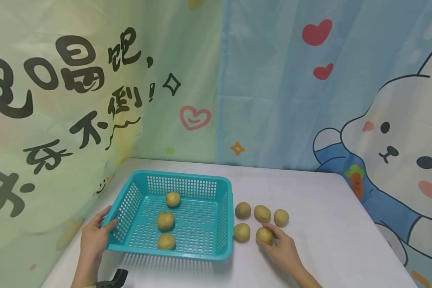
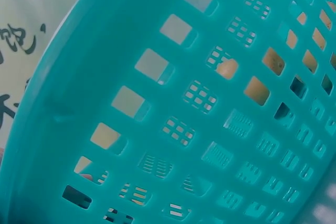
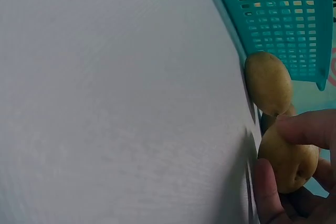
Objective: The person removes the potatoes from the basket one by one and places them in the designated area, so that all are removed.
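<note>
A teal plastic basket (image 1: pixel 196 256) with slotted walls stands on the white table, several potatoes short of full, holding three potatoes, one of them a potato (image 1: pixel 165 221) at its middle left. My left hand (image 1: pixel 95 234) grips the basket's left rim; the left wrist view shows only the basket wall (image 2: pixel 58 114) close up. To the right of the basket, my right hand (image 1: pixel 282 248) holds a potato (image 1: pixel 264 236) between thumb and fingers. In the right wrist view the fingers curl around that potato (image 3: pixel 286 156), with another potato (image 3: pixel 268 83) beside it near the basket.
Loose potatoes lie right of the basket: one potato (image 1: pixel 242 232) close to its wall, and behind it a row with a potato (image 1: pixel 243 210), another potato (image 1: pixel 262 213) and a third potato (image 1: pixel 281 217). A printed curtain (image 1: pixel 266 120) hangs behind the table (image 1: pixel 327 224).
</note>
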Motion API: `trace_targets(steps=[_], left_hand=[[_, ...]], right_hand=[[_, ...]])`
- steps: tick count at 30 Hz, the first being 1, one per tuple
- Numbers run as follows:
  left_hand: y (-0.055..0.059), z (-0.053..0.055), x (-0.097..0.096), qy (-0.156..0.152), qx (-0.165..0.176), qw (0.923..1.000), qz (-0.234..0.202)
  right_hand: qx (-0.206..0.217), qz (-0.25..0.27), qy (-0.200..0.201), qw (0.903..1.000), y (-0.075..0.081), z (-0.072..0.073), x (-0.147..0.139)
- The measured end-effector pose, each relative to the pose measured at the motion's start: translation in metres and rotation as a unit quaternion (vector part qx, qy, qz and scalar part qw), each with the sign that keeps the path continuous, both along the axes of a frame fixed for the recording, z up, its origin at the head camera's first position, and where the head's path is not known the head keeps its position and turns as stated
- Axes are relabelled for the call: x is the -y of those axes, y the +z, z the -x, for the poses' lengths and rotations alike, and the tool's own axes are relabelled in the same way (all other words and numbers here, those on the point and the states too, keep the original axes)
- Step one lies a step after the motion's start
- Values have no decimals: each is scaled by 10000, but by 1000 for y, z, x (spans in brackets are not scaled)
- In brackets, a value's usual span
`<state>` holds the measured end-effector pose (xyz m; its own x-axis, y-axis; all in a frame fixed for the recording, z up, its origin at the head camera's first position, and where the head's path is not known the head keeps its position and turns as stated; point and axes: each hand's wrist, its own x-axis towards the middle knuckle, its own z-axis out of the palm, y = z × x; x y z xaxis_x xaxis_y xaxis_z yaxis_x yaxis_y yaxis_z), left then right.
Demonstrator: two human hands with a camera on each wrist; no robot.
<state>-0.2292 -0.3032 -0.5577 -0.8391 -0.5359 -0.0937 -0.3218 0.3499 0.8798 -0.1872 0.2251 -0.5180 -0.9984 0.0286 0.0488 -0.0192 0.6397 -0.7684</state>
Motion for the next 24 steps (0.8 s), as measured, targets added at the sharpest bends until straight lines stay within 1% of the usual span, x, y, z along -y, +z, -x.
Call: trace_targets(steps=[3,7,11,19,24], left_hand=[[-2,1,0,16,-43,10000,29],[-1,1,-1,9,-68,10000,49],[-1,0,-2,14,-69,10000,47],[-1,0,-3,37,-84,9999,42],[-2,1,0,21,-56,10000,8]], right_hand=[[59,-24,-21,10000,-3,1,-1],[131,46,15,9999,-5,1,-2],[210,57,79,9997,-4,2,0],[390,48,-28,9992,-3,4,3],[297,26,-51,9995,-4,6,3]])
